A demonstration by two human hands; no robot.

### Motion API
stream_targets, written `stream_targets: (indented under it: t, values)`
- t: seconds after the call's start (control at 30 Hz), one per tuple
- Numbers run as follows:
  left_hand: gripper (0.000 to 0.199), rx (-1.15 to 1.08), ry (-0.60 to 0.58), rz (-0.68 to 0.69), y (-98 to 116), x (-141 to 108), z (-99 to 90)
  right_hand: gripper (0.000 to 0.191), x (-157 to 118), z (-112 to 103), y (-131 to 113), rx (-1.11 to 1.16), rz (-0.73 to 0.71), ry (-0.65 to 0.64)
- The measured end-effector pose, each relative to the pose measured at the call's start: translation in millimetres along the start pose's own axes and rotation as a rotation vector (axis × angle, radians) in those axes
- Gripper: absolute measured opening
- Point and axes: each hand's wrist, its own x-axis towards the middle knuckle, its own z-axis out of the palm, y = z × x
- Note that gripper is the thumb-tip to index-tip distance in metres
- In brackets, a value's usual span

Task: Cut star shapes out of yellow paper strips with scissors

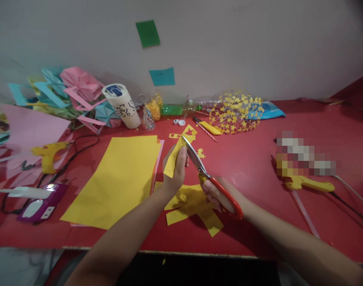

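Observation:
My left hand [179,171] pinches a strip of yellow paper [171,162], held tilted above the red table. In my right hand [215,192] are scissors [226,196] with red handles, their blade tips touching the upper part of the strip. Beneath my hands, several yellow paper strips [196,202] lie crossed over one another. Small cut-out yellow stars [200,153] rest just right of the blades. Beyond the strip lies a yellow paper scrap [191,131] with star-shaped holes.
Yellow sheets [118,178] are stacked at left, near a glue gun [50,155] and a purple power socket [41,204]. Another glue gun [308,184] lies right. Along the wall stand a white cup [123,107], a green bottle [172,109] and a star-covered clear ball [236,113].

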Motion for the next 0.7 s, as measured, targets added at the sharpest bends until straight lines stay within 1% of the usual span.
stream_targets:
  t: [0.27, 0.4, 0.53, 0.7]
  values:
    - [0.051, -0.019, 0.0, -0.111, 1, -1, -1.2, 0.065, -2, 2, -12, -0.04, 0.041, 0.022]
    - [0.052, -0.02, -0.001, -0.113, 3, 0, -1.4, 0.063, -2, 1, -15, -0.059, 0.054, 0.023]
    - [0.052, -0.018, -0.008, -0.111, 3, 0, -2.0, 0.063, -3, 1, -18, -0.085, 0.028, 0.033]
    - [0.051, -0.024, -0.013, -0.109, -1, -1, -3.6, 0.064, -4, 0, -22, -0.128, 0.062, 0.049]
